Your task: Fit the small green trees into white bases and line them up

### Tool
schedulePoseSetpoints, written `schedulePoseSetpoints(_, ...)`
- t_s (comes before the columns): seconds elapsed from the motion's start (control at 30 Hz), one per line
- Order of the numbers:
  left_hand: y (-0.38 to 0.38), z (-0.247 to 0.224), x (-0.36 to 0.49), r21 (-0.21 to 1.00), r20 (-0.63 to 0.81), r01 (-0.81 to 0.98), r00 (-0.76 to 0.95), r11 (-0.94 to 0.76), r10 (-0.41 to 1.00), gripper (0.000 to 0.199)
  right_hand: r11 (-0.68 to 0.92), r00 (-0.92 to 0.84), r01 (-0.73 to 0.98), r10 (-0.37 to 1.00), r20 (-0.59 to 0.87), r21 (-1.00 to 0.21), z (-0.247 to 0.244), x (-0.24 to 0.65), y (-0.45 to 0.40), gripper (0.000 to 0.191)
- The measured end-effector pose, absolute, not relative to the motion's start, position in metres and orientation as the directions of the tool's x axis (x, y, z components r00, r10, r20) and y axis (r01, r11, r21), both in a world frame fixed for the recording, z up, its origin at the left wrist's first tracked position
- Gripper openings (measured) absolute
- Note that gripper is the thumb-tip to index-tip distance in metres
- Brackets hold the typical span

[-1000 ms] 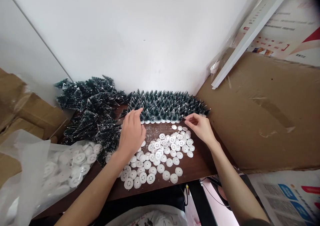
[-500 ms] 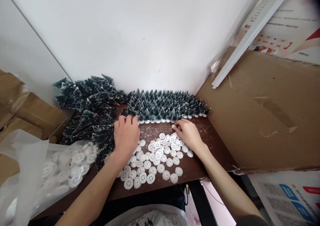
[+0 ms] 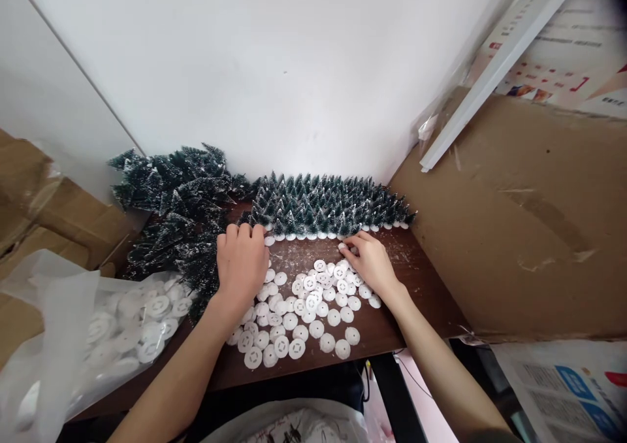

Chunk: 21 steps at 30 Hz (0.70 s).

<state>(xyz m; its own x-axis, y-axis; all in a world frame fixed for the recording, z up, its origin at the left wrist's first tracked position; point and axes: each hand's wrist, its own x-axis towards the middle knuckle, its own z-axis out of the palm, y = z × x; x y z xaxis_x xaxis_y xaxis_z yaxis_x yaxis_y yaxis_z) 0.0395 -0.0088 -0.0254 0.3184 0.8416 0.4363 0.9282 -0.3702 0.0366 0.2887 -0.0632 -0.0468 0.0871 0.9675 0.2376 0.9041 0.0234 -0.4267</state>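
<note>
My left hand (image 3: pixel 242 259) is by the edge of the loose trees, its fingers curled forward and close together. The fingertips and whatever they hold are hidden. My right hand (image 3: pixel 373 261) pinches a small white round base (image 3: pixel 342 246) between thumb and finger, just in front of the standing trees. Miniature snow-dusted bottle-brush trees (image 3: pixel 318 201) stand upright in tight rows on white bases. Loose trees (image 3: pixel 171 181) lie heaped to the left. Many white round bases (image 3: pixel 313 302) are scattered on the brown tabletop (image 3: pixel 304 253) between my arms.
A clear plastic bag (image 3: pixel 132 325) of more white bases lies at the left, before a cardboard box (image 3: pixel 63 214). Another large cardboard box (image 3: pixel 514 221) borders the right side. A white wall (image 3: pixel 274 70) rises behind the trees, and white flecks dot the tabletop.
My left hand has shifted slightly left and back, and a white base at the front of the rows shows beside it. The right hand keeps its pinch in nearly the same spot.
</note>
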Motion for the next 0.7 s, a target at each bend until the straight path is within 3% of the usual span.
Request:
schedulePoseSetpoints(0.47, -0.002, -0.017, 0.024, 0.163, 0.299, 0.932, 0.265, -0.323, 0.917, 0.019, 0.131, 0.055, 0.823, 0.95, 0.307, -0.552, -0.057, 0.3, -0.065, 0.009)
schedulePoseSetpoints(0.7, 0.001, -0.004, 0.02, 0.52, 0.25, 0.797, 0.201, -0.306, 0.947, 0.023, 0.123, 0.06, 0.8, 0.958, 0.282, -0.588, -0.055, 0.302, -0.065, 0.013)
